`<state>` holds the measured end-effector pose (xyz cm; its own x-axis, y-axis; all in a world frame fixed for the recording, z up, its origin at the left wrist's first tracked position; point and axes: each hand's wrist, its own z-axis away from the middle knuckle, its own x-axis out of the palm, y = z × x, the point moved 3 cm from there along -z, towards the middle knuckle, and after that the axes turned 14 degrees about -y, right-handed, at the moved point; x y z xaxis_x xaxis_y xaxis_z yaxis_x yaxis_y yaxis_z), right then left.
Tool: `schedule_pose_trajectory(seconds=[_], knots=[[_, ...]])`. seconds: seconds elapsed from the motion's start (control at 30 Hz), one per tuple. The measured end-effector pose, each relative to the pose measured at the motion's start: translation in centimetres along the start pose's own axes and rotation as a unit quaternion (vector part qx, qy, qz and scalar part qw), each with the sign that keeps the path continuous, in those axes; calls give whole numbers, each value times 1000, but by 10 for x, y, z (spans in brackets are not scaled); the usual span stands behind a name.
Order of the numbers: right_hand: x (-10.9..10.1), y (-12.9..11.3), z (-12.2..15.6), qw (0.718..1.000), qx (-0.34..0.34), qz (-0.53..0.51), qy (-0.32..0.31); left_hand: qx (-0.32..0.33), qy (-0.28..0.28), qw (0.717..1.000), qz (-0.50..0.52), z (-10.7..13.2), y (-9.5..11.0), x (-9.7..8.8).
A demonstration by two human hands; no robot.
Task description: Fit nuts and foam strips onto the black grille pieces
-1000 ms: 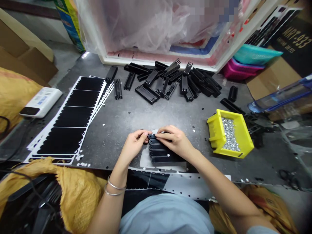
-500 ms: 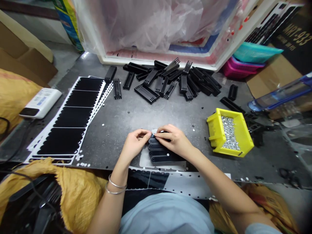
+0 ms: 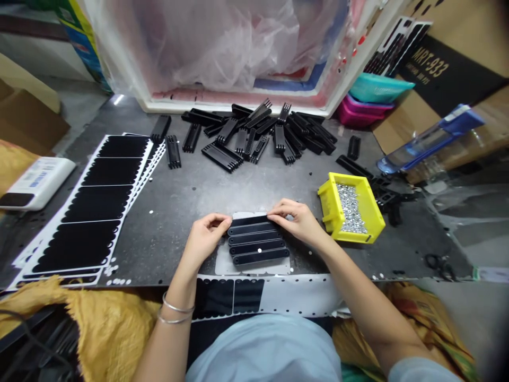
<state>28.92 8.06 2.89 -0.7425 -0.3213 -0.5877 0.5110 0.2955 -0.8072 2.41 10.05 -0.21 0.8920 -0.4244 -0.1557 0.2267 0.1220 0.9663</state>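
Observation:
Several black plastic bars (image 3: 256,244) lie side by side on a pale sheet (image 3: 222,267) near the table's front edge. My left hand (image 3: 204,239) pinches the left end of the farthest bar (image 3: 250,220). My right hand (image 3: 300,220) holds that bar's right end with fingers curled over it. The two hands are spread apart along the bar's length.
A pile of black comb-like parts (image 3: 254,135) lies at the back of the grey table (image 3: 191,196). Sheets of black foam pads (image 3: 91,204) lie at the left. A yellow bin of small screws (image 3: 350,207) stands right of my right hand. A white device (image 3: 34,183) sits far left.
My right hand slid rightward along the top bar, so both hands now hold its opposite ends. The camera view shifted, moving everything leftward in the picture.

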Motion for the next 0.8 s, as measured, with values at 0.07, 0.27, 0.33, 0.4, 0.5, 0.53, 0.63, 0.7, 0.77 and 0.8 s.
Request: schedule_pose_trajectory(seconds=[0.07,0.27,0.33,0.4,0.5,0.53,0.63,0.7,0.77,0.8], knots=[[2,0,2,1000,-9,-3,-12,2,2,1000,-10,0,0,0],[0,11,10,998,-21,64,9,2,8,1000,-27,-1,-1,0],[-4,12,16,995,0,96,20,7,7,999,-51,2,3,-2],[-8,6,25,991,31,122,43,38,14,991,-127,9,13,0],[3,-16,35,985,47,149,71,98,-20,948,-303,23,28,16],[13,-24,35,984,39,161,60,110,-50,927,-356,28,30,26],[47,-38,31,978,12,207,-8,121,-112,874,-458,35,26,52],[58,-34,27,978,6,200,-56,125,-114,858,-485,34,22,59],[56,-23,29,985,5,149,-90,133,-112,856,-487,29,18,60],[51,-16,32,988,5,119,-97,138,-113,858,-481,26,16,60]])
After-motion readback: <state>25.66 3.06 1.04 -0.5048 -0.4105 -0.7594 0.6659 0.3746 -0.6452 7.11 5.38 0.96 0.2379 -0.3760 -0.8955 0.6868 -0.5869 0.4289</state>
